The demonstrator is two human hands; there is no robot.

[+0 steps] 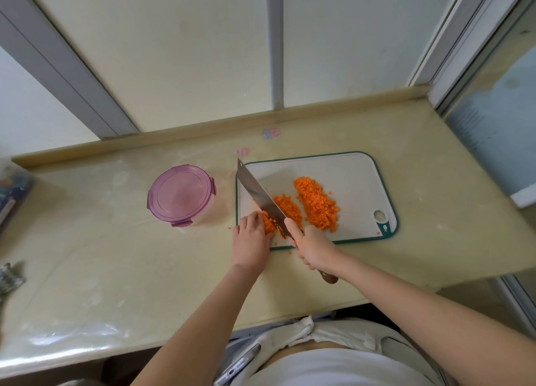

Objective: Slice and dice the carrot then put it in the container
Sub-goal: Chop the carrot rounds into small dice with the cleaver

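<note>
Right hand [313, 248] is gripping the cleaver [258, 194] by its wooden handle, blade angled across the cutting board [342, 168]. Left hand [251, 240] is holding the uncut carrot [268, 224] down with curled fingers at the board's near left corner, beside the blade. Diced carrot [316, 204] is lying in two heaps mid-board. Container [181, 195], purple lid on, is standing on the worktop [116, 255] left of the board.

On counter [116, 255]: board [342, 171] at 3, container [181, 195] at 9 of it, apart | on board: dice [316, 206] mid, knife [258, 194] at 9 of dice, tip toward 11 | carrot [268, 225] at board's 7, under left hand [251, 240], touching knife | right hand [314, 248] round handle at 5
</note>
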